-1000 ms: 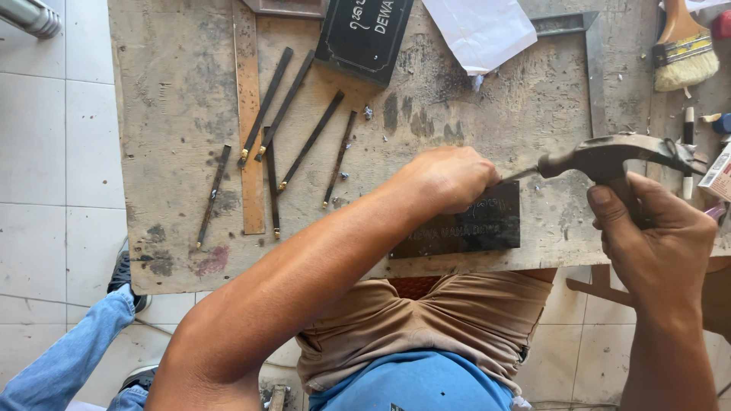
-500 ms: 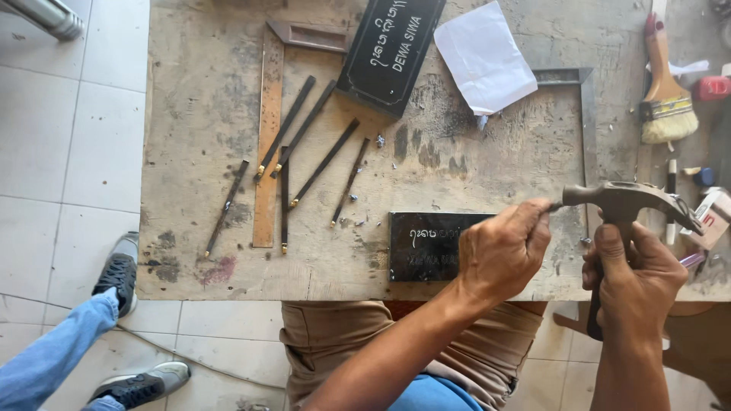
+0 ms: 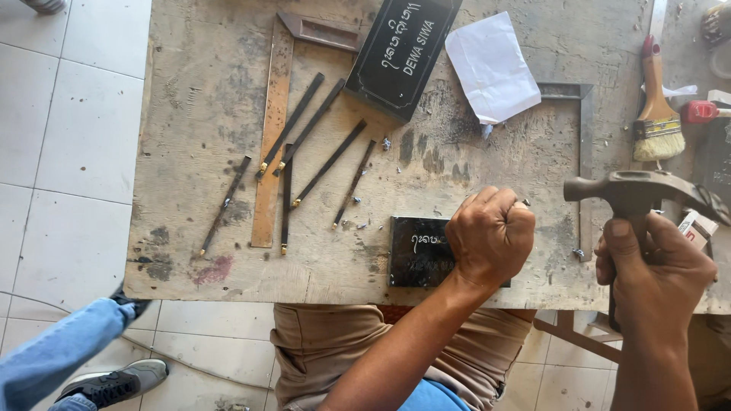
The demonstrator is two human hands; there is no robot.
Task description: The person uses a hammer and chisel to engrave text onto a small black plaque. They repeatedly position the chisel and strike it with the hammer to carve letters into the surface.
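While seated at the 6 o'clock edge of a worn grey wooden bench (image 3: 190, 91), rests the left hand (image 3: 491, 236) on the 3 o'clock end of a small black rectangular plaque (image 3: 419, 259) lying flat by that edge. Keeps that grip balled into a tight fist, knuckles up, forearm slanting in from 7 o'clock; cannot tell what, if anything, sits inside it.

Holds a steel claw hammer with a brown head (image 3: 640, 186) in the right hand (image 3: 655, 266) at 3 o'clock, grip clamped round the handle just under the head. Carries the hammer's face pointing toward 9 o'clock, clear of the fist.

Half a second ago pinched with the left fingers right at the hammer's face. Now shows those fingers curled shut and a wider gap between face and hand.

Elsewhere on the bench:
- several thin dark metal rods (image 3: 327, 164) fanned out at 10 o'clock beside a long wooden rule (image 3: 270, 137)
- a larger black lettered plaque (image 3: 400, 53) at 12 o'clock
- a crumpled white paper sheet (image 3: 491, 65) just beside that plaque
- a grey metal square (image 3: 585, 152) and a wooden-handled paintbrush (image 3: 656, 114) toward 2 o'clock

At 7 o'clock on the tiled floor, another person's blue-jeaned leg (image 3: 46, 358).
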